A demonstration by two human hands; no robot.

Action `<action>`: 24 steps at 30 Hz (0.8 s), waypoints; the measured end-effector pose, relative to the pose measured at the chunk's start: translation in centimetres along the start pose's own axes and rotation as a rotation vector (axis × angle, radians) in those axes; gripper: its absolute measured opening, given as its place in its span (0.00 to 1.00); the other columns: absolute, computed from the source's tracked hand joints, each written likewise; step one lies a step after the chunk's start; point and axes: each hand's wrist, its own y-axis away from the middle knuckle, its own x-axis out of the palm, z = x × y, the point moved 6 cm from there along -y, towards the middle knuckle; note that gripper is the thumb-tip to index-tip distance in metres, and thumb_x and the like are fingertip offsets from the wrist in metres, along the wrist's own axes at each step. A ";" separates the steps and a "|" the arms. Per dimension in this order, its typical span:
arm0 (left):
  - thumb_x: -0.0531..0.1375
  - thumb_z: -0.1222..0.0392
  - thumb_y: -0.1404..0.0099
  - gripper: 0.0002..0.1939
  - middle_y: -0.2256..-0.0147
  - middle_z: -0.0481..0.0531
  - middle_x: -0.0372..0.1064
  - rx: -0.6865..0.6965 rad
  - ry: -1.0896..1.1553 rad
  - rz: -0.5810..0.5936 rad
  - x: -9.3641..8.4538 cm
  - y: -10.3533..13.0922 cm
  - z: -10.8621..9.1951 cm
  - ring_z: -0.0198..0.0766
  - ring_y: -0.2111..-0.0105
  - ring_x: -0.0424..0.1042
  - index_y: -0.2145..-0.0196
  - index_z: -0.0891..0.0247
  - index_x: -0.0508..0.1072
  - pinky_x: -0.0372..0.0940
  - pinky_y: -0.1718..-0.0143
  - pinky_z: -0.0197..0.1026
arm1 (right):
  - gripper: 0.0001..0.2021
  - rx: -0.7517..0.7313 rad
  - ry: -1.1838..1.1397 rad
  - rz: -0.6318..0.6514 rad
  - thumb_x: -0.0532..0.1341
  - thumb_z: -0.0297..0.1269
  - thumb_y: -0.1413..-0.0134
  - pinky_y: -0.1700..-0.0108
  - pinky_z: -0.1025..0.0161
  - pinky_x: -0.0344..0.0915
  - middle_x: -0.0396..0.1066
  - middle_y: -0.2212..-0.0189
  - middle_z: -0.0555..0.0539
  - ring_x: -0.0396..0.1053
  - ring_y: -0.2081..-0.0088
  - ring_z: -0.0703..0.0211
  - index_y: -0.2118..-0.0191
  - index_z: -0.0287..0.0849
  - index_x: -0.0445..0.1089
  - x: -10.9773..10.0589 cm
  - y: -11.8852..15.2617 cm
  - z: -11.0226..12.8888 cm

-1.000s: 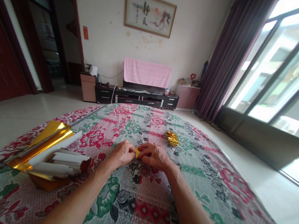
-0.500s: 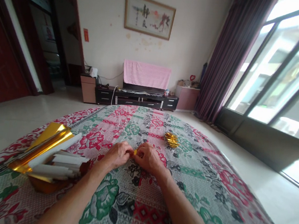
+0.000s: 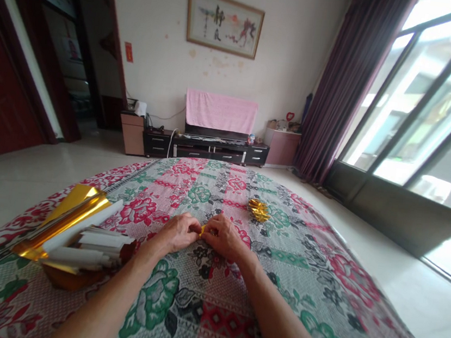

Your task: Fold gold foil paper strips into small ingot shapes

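My left hand point(image 3: 181, 231) and my right hand point(image 3: 223, 237) meet over the middle of the flowered cloth. Their fingertips pinch a small piece of gold paper point(image 3: 202, 230) between them, and most of it is hidden by the fingers. Beyond the right hand, a little to its right, lies a small heap of folded gold paper pieces point(image 3: 259, 210). To the left of my left arm is a gold container point(image 3: 72, 280) holding white and gold paper strips point(image 3: 105, 240). Larger gold foil sheets point(image 3: 69, 221) lean across it.
A patterned tablecloth point(image 3: 174, 316) covers the broad table under my arms. Beyond its far edge stand a low black TV cabinet point(image 3: 194, 152) and a pink cloth point(image 3: 221, 112) draped over a screen. Purple curtains point(image 3: 342, 84) and large windows are on the right.
Both hands stay at nearly the same spot. Their fingers have shifted slightly around the gold paper, and less of it shows now. The heap and the container look unmoved.
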 end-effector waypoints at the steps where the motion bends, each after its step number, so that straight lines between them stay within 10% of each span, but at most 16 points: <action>1: 0.58 0.60 0.48 0.09 0.68 0.49 0.69 -0.004 0.000 -0.002 0.0 0.0 -0.1 0.32 0.71 0.67 0.69 0.60 0.76 0.61 0.70 0.32 | 0.03 -0.017 -0.014 0.018 0.61 0.28 0.54 0.61 0.65 0.59 0.68 0.72 0.48 0.64 0.65 0.62 0.74 0.40 0.71 -0.1 0.0 0.0; 24: 0.54 0.61 0.50 0.09 0.74 0.49 0.71 -0.088 -0.226 0.085 -0.7 0.3 -0.3 0.35 0.73 0.68 0.75 0.59 0.75 0.56 0.73 0.35 | 0.14 -0.097 -0.062 0.120 0.55 0.19 0.59 0.57 0.64 0.63 0.71 0.63 0.47 0.68 0.62 0.62 0.72 0.41 0.75 -1.0 -0.2 0.8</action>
